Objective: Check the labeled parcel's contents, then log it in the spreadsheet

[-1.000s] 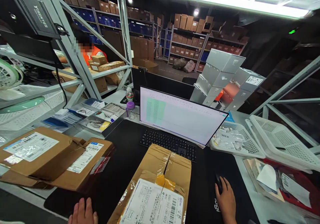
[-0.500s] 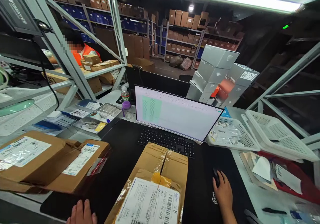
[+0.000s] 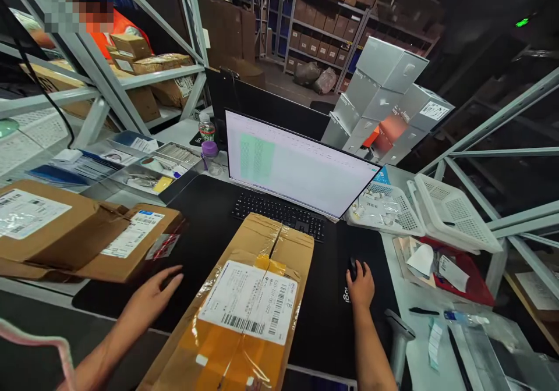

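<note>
My left hand [image 3: 154, 291] is open above the black desk mat [image 3: 198, 205], thumb apart from the outstretched fingers. It lies between an open brown carton [image 3: 74, 228] and a taped cardboard box [image 3: 288, 237], apart from both. The box stretches toward me in the middle, with a white shipping label [image 3: 248, 298] and yellow tape on top. At the right, my right hand [image 3: 361, 286] is closed over a black computer mouse [image 3: 353, 265], mostly hidden by the fingers. Behind the box are a black keyboard [image 3: 279, 213] and a monitor [image 3: 297, 170] showing a spreadsheet.
White baskets [image 3: 458, 216] stand at the right, by a red tray [image 3: 476, 283]. A barcode scanner [image 3: 399, 333] lies near my right forearm. Silver boxes [image 3: 379, 94] are stacked behind the monitor. A purple-capped bottle [image 3: 210, 155] stands left of it. A person in an orange vest [image 3: 126, 27] is beyond the frame.
The view has tilted down and shifted. My left hand has moved forward and right, its forearm now showing. My right hand stays on the mouse.
</note>
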Demonstrator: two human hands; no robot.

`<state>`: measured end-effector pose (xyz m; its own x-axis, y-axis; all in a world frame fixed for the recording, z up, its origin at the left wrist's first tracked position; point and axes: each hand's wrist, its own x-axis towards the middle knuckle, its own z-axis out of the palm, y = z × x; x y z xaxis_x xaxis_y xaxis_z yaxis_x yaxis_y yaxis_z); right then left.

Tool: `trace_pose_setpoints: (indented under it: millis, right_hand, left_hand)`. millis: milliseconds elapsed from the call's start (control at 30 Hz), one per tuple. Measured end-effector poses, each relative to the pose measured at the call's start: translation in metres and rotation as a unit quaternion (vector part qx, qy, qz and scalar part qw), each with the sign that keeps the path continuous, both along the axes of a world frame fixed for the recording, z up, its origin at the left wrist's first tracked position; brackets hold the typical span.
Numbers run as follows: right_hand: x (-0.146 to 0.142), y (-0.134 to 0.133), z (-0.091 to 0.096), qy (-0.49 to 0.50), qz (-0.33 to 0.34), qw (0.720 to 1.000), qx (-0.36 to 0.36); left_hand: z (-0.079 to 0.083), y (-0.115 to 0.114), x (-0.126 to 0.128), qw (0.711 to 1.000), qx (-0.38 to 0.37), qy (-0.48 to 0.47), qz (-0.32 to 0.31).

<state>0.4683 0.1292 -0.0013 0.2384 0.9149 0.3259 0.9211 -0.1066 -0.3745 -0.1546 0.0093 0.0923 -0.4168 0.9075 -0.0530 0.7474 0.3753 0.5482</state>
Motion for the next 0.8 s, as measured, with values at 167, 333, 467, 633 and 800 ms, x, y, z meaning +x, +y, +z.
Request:
trace_pose_setpoints:
  millis: [167,333,467,633,800]
  right_hand:
    - [-0.034,-0.001,0.034,0.053,0.001,0.998,0.042]
    - [-0.09,-0.029,0.101,0.13,0.054,0.985,0.101]
    - [-0.15,-0.103,0.186,0.218,0.19,0.953,0.089]
    - [-0.229,-0.184,0.271,0.209,0.416,0.885,-0.035]
    - [-0.258,-0.199,0.296,0.127,0.4,0.905,-0.064]
  left_hand:
    - [0.129,0.02,0.07,0.975,0.09,-0.15,-0.138]
    - [0.18,0.034,0.131,0.942,0.13,-0.036,-0.308]
    - [0.173,0.044,0.142,0.922,0.117,-0.04,-0.368]
    - [0.177,0.04,0.145,0.92,0.145,-0.098,-0.351]
    - [0.191,0.04,0.138,0.926,0.093,-0.038,-0.364]
